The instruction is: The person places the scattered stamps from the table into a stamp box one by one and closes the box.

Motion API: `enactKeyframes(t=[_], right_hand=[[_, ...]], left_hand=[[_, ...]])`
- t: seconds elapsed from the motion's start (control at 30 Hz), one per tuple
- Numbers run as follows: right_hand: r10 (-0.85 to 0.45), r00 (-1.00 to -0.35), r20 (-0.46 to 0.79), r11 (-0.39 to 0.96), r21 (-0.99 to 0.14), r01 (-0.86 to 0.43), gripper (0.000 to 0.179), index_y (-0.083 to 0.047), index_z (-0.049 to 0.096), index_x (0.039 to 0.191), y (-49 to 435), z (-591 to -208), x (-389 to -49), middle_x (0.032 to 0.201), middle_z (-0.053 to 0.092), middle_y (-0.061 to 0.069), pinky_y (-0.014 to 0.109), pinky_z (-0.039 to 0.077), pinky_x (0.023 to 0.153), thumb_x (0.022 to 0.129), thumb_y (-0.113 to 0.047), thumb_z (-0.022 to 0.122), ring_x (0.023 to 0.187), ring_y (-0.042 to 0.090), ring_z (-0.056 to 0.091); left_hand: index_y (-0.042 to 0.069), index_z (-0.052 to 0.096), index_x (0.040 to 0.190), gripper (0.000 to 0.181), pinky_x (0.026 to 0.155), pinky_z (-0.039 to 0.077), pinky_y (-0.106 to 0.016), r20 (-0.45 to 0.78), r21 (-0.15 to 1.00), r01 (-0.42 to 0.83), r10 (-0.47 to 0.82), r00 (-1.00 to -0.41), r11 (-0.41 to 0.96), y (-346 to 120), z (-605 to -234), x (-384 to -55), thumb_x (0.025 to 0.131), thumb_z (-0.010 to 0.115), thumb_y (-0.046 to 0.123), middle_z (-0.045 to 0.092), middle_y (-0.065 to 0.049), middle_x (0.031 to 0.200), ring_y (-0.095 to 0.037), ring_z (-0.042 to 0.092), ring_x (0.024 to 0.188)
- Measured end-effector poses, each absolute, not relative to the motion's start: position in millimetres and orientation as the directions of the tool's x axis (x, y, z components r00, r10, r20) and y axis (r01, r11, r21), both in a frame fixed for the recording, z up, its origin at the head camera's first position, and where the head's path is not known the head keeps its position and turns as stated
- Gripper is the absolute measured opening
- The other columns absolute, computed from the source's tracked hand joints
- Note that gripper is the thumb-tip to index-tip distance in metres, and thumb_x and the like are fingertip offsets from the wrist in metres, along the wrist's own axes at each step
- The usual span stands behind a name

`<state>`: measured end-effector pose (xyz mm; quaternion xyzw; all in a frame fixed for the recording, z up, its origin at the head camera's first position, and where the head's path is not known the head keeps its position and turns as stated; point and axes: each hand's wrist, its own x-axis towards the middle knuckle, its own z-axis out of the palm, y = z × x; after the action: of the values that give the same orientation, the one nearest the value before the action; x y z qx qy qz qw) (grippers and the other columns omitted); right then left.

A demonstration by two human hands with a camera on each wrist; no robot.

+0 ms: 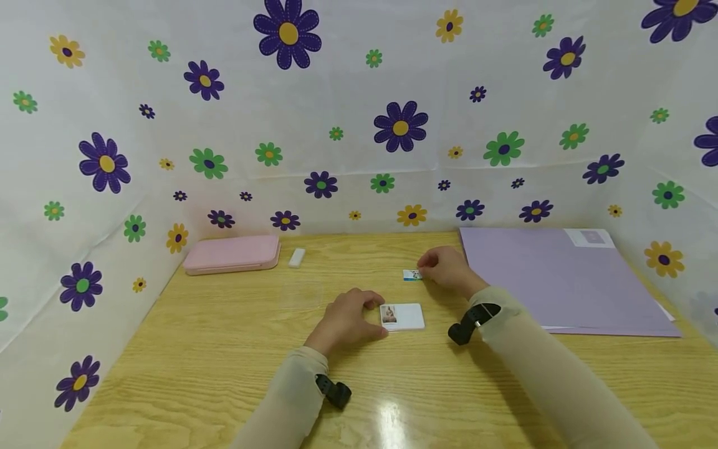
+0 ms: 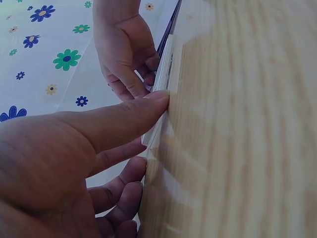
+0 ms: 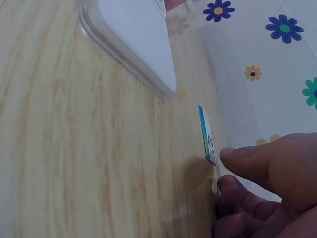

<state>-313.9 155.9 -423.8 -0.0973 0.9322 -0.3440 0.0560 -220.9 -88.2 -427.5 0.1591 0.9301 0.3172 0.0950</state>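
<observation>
A stack of white cards (image 1: 412,316) with rounded corners and a clear layer along its edge lies flat, a small picture printed at its left end. My left hand (image 1: 348,317) holds that left end, thumb at the near edge and index finger at the far edge; in the left wrist view the thumb (image 2: 133,116) presses along the side. Farther back, my right hand (image 1: 445,268) pinches the right end of a small card (image 1: 411,275) with a blue strip. The right wrist view shows this small card (image 3: 207,136) low over the wood, thumb and fingertips at its end.
A faint clear plastic sheet or lid (image 1: 303,294) lies left of my left hand. Behind it are a white eraser-like block (image 1: 296,257) and a pink case (image 1: 232,254). A large purple folder (image 1: 561,280) covers the table's right side. Flowered cloth (image 1: 348,112) walls the back and sides.
</observation>
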Motion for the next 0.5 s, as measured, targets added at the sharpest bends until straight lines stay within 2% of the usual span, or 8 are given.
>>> enactKeyframes(t=[0.1,0.5], right_hand=[[-0.23,-0.973,-0.02,0.759,-0.63,-0.167,0.011,-0.003,0.072,0.101,154.6,-426.4,-315.2,0.095,0.066,0.009,0.037,0.047,0.081,0.092,-0.01,0.069,0.087,0.024,0.056],[-0.223,-0.974,-0.04,0.77,-0.62,-0.151,0.005,-0.003,0.07,0.096,152.1,-427.3,-315.4,0.09,0.063,0.009,0.036,0.045,0.078,0.091,-0.006,0.069,0.084,0.024,0.054]], left_hand=[[0.018,0.068,0.122,0.052,0.091,0.042,-0.044,-0.072,0.619,0.241,0.36,-0.93,0.747,-88.6,-427.1,-219.7,0.075,0.088,0.031,0.06,0.002,0.106,-0.02,0.055,0.101],[0.02,0.068,0.122,0.052,0.091,0.042,-0.044,-0.077,0.618,0.236,0.356,-0.931,0.75,-88.2,-428.9,-221.4,0.075,0.088,0.031,0.059,0.004,0.105,-0.019,0.055,0.101]])
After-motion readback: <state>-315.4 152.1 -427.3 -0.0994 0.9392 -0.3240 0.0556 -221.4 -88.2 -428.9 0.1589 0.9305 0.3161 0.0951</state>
